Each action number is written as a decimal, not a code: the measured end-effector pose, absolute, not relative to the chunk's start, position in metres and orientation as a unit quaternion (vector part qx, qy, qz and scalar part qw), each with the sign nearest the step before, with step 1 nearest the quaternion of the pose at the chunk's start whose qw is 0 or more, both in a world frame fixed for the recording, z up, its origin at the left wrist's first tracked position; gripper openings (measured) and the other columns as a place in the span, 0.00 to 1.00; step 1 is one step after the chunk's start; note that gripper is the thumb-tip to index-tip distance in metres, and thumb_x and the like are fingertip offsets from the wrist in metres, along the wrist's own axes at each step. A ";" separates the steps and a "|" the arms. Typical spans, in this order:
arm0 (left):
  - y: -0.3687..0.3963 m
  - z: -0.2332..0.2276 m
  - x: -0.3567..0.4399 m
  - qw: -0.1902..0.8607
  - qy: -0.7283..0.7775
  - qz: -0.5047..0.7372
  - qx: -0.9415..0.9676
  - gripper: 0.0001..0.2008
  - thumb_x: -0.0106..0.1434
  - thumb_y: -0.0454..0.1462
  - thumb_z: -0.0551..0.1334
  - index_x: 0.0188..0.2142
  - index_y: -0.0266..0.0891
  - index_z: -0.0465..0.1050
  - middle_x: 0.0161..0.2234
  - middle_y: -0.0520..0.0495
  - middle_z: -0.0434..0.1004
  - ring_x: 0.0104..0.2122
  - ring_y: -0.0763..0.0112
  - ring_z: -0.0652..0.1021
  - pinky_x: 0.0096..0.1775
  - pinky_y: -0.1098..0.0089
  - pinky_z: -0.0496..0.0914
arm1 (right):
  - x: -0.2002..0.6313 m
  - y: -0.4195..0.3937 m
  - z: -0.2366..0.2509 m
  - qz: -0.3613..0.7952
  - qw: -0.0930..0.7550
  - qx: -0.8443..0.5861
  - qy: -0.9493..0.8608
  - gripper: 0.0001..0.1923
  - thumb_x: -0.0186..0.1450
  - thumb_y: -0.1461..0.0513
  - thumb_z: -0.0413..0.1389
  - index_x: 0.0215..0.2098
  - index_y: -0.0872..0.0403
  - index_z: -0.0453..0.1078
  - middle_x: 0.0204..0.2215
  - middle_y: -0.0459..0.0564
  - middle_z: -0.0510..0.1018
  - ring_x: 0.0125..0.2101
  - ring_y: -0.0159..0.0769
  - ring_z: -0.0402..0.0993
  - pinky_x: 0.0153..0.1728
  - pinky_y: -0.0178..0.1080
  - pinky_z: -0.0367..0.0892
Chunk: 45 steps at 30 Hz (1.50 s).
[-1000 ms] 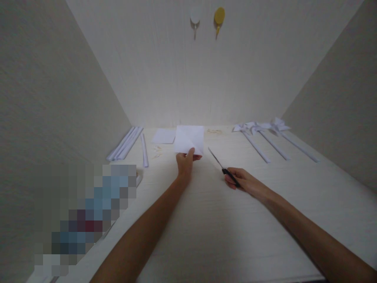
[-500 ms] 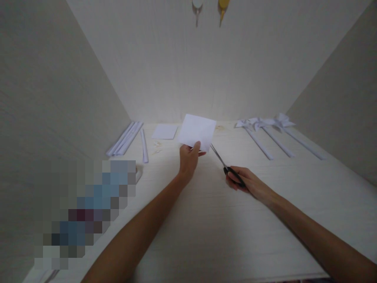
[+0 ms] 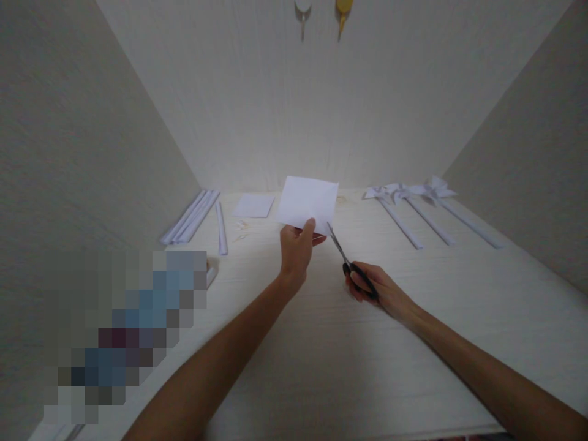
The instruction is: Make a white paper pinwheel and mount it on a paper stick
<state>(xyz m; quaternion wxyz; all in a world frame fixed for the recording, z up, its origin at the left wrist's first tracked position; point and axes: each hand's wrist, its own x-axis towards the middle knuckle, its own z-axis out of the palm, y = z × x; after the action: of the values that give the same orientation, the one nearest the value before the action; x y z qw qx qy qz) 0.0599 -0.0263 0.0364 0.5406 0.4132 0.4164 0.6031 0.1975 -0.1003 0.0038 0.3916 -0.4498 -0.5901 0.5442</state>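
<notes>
My left hand (image 3: pixel 296 251) pinches the lower edge of a white square sheet of paper (image 3: pixel 307 201) and holds it up above the pale table (image 3: pixel 321 343). My right hand (image 3: pixel 374 291) grips black-handled scissors (image 3: pixel 345 260). Their blades point up and left, and the tips touch the sheet's lower right corner.
Rolled white paper sticks (image 3: pixel 190 215) lie at the back left, one more stick (image 3: pixel 222 228) beside them. A second white square (image 3: pixel 253 206) lies flat behind the hand. Three paper pinwheels (image 3: pixel 413 202) on sticks lie at the back right. Walls close in on both sides.
My left hand has lifted the sheet off the table and tilted it. My right hand has brought the scissors leftward until the blade tips meet the sheet's corner.
</notes>
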 end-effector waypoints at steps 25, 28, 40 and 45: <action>-0.028 0.034 0.062 0.524 0.423 0.614 0.411 0.09 0.51 0.37 0.59 0.26 0.31 0.71 0.22 0.47 0.75 0.24 0.71 0.77 0.30 0.69 0.73 | 0.193 -0.096 0.004 0.558 0.388 -0.437 -0.589 0.20 0.58 0.47 0.48 0.24 0.56 0.58 0.15 0.41 0.59 0.16 0.24 0.52 0.16 0.32 0.46; -0.025 0.037 0.059 0.526 0.424 0.621 0.398 0.07 0.51 0.36 0.58 0.26 0.31 0.70 0.22 0.48 0.75 0.24 0.71 0.77 0.30 0.70 0.73 | 0.193 -0.092 0.004 0.579 0.367 -0.436 -0.583 0.20 0.59 0.48 0.47 0.25 0.56 0.59 0.14 0.41 0.59 0.15 0.24 0.51 0.15 0.31 0.42; -0.024 0.039 0.056 0.516 0.422 0.617 0.419 0.07 0.51 0.36 0.59 0.24 0.31 0.70 0.22 0.48 0.75 0.22 0.72 0.76 0.27 0.72 0.73 | 0.193 -0.092 0.007 0.599 0.369 -0.422 -0.572 0.21 0.55 0.46 0.50 0.23 0.56 0.57 0.16 0.41 0.59 0.16 0.23 0.51 0.15 0.31 0.43; -0.024 0.039 0.056 0.518 0.415 0.617 0.423 0.07 0.51 0.36 0.59 0.26 0.32 0.70 0.23 0.48 0.75 0.24 0.71 0.77 0.29 0.71 0.73 | 0.195 -0.092 0.005 0.590 0.364 -0.418 -0.588 0.21 0.58 0.46 0.47 0.24 0.56 0.58 0.15 0.41 0.59 0.15 0.23 0.50 0.14 0.31 0.42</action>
<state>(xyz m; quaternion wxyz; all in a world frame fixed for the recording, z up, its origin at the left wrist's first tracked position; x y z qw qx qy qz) 0.0564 -0.0245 0.0388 0.5179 0.4226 0.4147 0.6175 0.1949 -0.0916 0.0048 0.3639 -0.4177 -0.5878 0.5896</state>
